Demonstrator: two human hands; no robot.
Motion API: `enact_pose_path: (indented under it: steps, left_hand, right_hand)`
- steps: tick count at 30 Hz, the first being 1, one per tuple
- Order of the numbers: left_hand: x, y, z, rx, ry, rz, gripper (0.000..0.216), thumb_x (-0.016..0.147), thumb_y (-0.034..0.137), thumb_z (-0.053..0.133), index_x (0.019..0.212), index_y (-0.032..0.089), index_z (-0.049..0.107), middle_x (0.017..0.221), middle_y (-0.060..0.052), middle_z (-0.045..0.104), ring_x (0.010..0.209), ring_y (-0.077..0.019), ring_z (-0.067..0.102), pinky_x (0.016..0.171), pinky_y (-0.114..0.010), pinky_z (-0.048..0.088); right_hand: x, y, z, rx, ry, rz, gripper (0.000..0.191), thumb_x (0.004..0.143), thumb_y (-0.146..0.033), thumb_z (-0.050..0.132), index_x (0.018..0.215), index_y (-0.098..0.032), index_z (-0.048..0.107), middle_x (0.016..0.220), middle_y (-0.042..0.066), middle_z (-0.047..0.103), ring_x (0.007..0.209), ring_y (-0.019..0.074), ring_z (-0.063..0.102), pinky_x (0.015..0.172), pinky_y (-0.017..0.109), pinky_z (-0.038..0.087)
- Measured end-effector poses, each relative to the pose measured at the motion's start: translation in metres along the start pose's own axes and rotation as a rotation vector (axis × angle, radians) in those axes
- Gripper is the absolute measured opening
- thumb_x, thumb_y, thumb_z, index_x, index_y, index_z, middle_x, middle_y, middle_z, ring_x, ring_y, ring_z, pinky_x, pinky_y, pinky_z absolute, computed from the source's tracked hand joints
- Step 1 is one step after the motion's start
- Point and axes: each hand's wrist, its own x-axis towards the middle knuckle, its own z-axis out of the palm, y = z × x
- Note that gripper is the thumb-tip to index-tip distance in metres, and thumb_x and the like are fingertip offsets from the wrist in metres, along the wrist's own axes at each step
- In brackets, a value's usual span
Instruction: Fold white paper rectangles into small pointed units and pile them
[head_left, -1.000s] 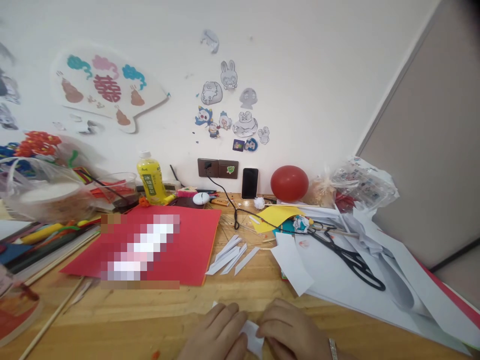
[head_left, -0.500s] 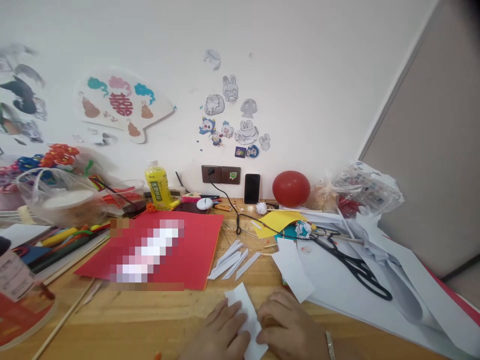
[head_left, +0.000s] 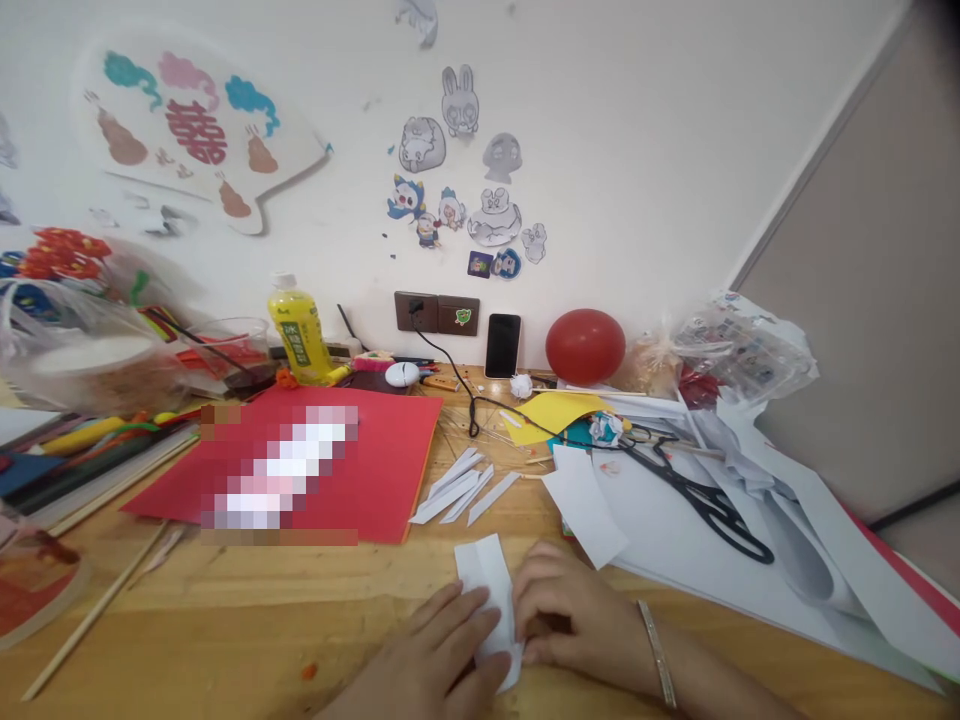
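Observation:
A small folded strip of white paper [head_left: 480, 560] lies on the wooden table near its front edge, with a lengthwise crease. My left hand [head_left: 442, 640] rests on its lower left part, fingers stretched out and pressing it down. At the paper's right edge is my right hand [head_left: 562, 620], its fingers curled and the thumb and fingertips pinching that edge. A bracelet [head_left: 656, 655] circles the right wrist. Several narrow folded paper strips [head_left: 457, 490] lie just beyond my hands.
Left of the strips lies a red sheet [head_left: 382, 460]. To the right, black-handled scissors [head_left: 697, 505] rest on large white paper [head_left: 675, 575]. Behind stand a yellow bottle [head_left: 300, 335], a phone [head_left: 502, 346] and a red balloon [head_left: 585, 346] along the wall.
The view has tilted down and shifted slightly, so the wall items sit higher. My right fingers have curled in closer at the paper's right edge; my left hand still presses the paper.

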Motion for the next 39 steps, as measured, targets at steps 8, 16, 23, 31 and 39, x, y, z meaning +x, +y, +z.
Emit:
enact_pose_path:
  steps: [8, 16, 23, 31, 39]
  left_hand:
    - [0.000, -0.003, -0.025, 0.044, -0.180, 0.058, 0.019, 0.098, 0.028, 0.055, 0.115, 0.026, 0.063, 0.131, -0.008, 0.061, 0.120, -0.0225, 0.057, 0.098, -0.034, 0.048]
    - [-0.003, -0.001, -0.021, -0.021, -0.225, 0.018, 0.038, 0.093, 0.024, 0.062, 0.131, 0.026, 0.055, 0.135, -0.006, 0.058, 0.122, -0.0220, 0.055, 0.103, -0.034, 0.042]
    - [0.000, 0.002, -0.021, 0.022, -0.214, 0.021, 0.034, 0.094, 0.024, 0.059, 0.128, 0.023, 0.058, 0.132, -0.008, 0.059, 0.121, -0.0233, 0.054, 0.102, -0.035, 0.041]
    - [0.000, 0.006, -0.022, 0.036, -0.232, 0.023, 0.035, 0.093, 0.020, 0.057, 0.127, 0.023, 0.058, 0.132, -0.008, 0.059, 0.120, -0.0239, 0.056, 0.101, -0.037, 0.042]
    - [0.002, 0.005, -0.018, -0.032, -0.217, 0.006, 0.032, 0.095, 0.023, 0.056, 0.127, 0.023, 0.058, 0.132, -0.009, 0.059, 0.122, -0.0236, 0.055, 0.102, -0.037, 0.041]
  right_hand:
    - [0.003, -0.009, -0.005, 0.121, 0.010, 0.093, 0.039, 0.093, -0.053, 0.053, 0.072, -0.020, 0.060, 0.083, 0.003, 0.066, 0.084, 0.0178, 0.058, 0.080, 0.034, 0.043]
    - [0.003, -0.012, -0.001, 0.047, 0.003, 0.234, 0.016, 0.072, -0.022, 0.080, 0.070, -0.020, 0.064, 0.091, 0.001, 0.062, 0.093, 0.0194, 0.056, 0.085, 0.034, 0.042]
    - [0.003, -0.016, 0.003, -0.018, 0.032, 0.279, 0.021, 0.065, -0.009, 0.079, 0.068, -0.020, 0.061, 0.089, -0.001, 0.059, 0.091, 0.0191, 0.054, 0.084, 0.034, 0.040]
    - [0.003, -0.017, 0.006, -0.035, 0.041, 0.280, 0.021, 0.064, -0.007, 0.075, 0.067, -0.019, 0.058, 0.088, -0.001, 0.058, 0.090, 0.0195, 0.053, 0.081, 0.034, 0.039]
    - [0.004, -0.020, 0.006, -0.057, 0.024, 0.289, 0.020, 0.067, -0.009, 0.074, 0.068, -0.020, 0.057, 0.088, -0.001, 0.057, 0.089, 0.0193, 0.052, 0.081, 0.034, 0.039]
